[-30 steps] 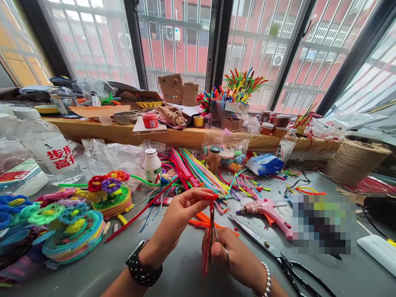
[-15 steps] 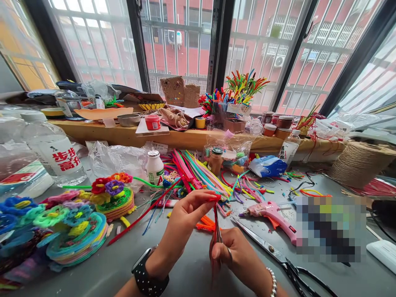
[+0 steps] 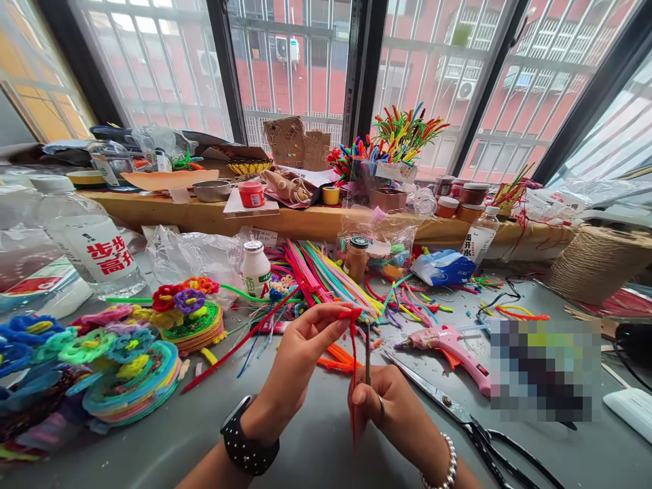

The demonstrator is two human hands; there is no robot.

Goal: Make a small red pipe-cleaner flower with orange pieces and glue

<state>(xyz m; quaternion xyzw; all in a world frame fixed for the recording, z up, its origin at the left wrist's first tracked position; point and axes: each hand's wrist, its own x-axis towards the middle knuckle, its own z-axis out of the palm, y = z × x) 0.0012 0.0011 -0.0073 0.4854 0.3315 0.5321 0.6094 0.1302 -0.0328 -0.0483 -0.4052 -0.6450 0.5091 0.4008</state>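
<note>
My left hand (image 3: pixel 300 346) pinches a red pipe cleaner (image 3: pixel 353 360) between thumb and fingertips, near its bent, bunched top. The rest of it hangs down past my right hand (image 3: pixel 382 401). That hand is closed on small scissors (image 3: pixel 367 353), whose dark, narrow blades point upward just right of the red strand. Most of the handle is hidden by the fingers. Behind my hands lie orange pipe cleaners (image 3: pixel 339 356) and a spread bundle of coloured ones (image 3: pixel 326 272).
Large black-handled scissors (image 3: pixel 448 402) and a pink glue gun (image 3: pixel 448 350) lie to the right. Pipe-cleaner flowers (image 3: pixel 127 346) pile up at the left. A white bottle (image 3: pixel 256 272), a brown jar (image 3: pixel 356 258) and a twine spool (image 3: pixel 601 265) stand behind.
The scissors' blades were against the red pipe cleaner; now they stand slightly apart from it, to the right. My left hand still pinches its top, and the view has shifted slightly.
</note>
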